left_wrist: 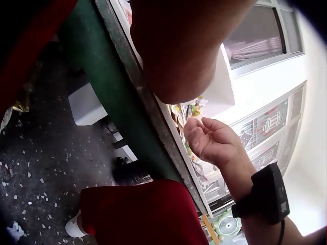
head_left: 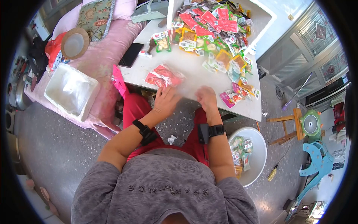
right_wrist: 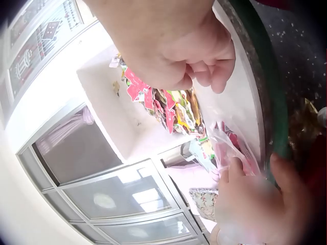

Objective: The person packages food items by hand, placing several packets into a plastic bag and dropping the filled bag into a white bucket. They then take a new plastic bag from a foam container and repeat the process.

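A clear plastic bag with red packets (head_left: 164, 75) lies near the table's front edge. My left hand (head_left: 167, 100) is at its near side, the fingertips against the plastic and the thumb held apart in the right wrist view, where the hand (right_wrist: 260, 204) is partly blurred. To the right, my right hand (head_left: 207, 98) is over the table edge with loosely curled fingers and nothing in them. The left wrist view shows the palm side of this right hand (left_wrist: 212, 142). My left hand's fingers are hidden there.
A white foam box (head_left: 257, 30) spills many snack packets (head_left: 209, 41) onto the white table (head_left: 186, 80). A black phone (head_left: 131, 55) lies at the left. Purple packets (head_left: 231, 98) sit at the right. A white bucket (head_left: 257, 160) holding packets stands below; a foam tray (head_left: 72, 91) rests on the pink bed.
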Available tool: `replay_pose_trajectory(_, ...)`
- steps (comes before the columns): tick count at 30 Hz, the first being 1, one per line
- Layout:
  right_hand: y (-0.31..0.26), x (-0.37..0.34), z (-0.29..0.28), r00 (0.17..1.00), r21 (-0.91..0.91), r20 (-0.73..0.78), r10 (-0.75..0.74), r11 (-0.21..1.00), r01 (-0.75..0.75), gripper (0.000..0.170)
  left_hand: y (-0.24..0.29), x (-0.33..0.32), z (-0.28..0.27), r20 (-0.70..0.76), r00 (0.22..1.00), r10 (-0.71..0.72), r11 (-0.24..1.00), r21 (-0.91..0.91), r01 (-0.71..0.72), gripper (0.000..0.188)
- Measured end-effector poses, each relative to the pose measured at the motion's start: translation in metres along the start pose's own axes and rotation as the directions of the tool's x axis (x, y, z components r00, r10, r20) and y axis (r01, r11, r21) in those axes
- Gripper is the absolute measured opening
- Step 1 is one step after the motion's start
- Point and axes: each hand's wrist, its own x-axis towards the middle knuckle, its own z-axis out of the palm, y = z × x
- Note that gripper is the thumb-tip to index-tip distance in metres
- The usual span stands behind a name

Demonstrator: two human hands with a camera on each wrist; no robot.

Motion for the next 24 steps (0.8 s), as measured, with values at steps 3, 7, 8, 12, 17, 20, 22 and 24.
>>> replay_pose_trajectory(3, 0.003, 0.010, -0.004, 0.993, -0.011, 0.098, 0.064, 0.998, -0.063, 0.017, -0.006, -0.002, 0.001, -0.009, 1.000, 0.011, 1.000, -0.007, -0.011, 0.024)
replay_pose_trajectory(7, 0.025, 0.015, 0.026, 0.910, 0.206, 0.341, 0.237, 0.926, -0.318, 0.018, -0.007, 0.004, -0.001, -0.065, 0.997, 0.032, 0.993, -0.113, -0.039, 0.022)
replay_pose_trajectory(8, 0.029, 0.010, 0.037, 0.886, 0.282, 0.376, 0.271, 0.877, -0.389, 0.019, -0.005, 0.003, -0.002, -0.099, 0.994, 0.034, 0.988, -0.145, -0.048, 0.022)
replay_pose_trajectory(12, 0.030, 0.000, 0.047, 0.980, 0.169, 0.197, 0.019, 0.984, -0.053, 0.009, 0.007, -0.006, -0.008, -0.063, 0.998, 0.032, 0.990, -0.135, -0.040, 0.024)
replay_pose_trajectory(17, -0.018, -0.014, 0.049, 0.961, -0.194, 0.148, -0.233, 0.946, 0.260, 0.011, 0.015, -0.011, -0.023, -0.129, 0.992, 0.001, 0.988, -0.155, -0.022, 0.030)
replay_pose_trajectory(20, -0.071, -0.026, 0.048, 0.890, -0.497, 0.363, -0.277, 0.750, 0.436, 0.014, 0.021, -0.010, -0.034, -0.129, 0.992, 0.000, 0.987, -0.160, -0.020, 0.034)
replay_pose_trajectory(22, -0.111, -0.053, 0.055, 0.884, -0.608, 0.401, -0.240, 0.652, 0.453, 0.015, 0.020, -0.009, -0.036, -0.142, 0.989, -0.030, 0.971, -0.240, -0.005, 0.040)
replay_pose_trajectory(24, -0.130, -0.065, 0.050, 0.855, -0.674, 0.473, -0.210, 0.539, 0.506, 0.016, 0.021, -0.006, -0.037, -0.119, 0.988, -0.103, 0.937, -0.346, 0.056, 0.047)
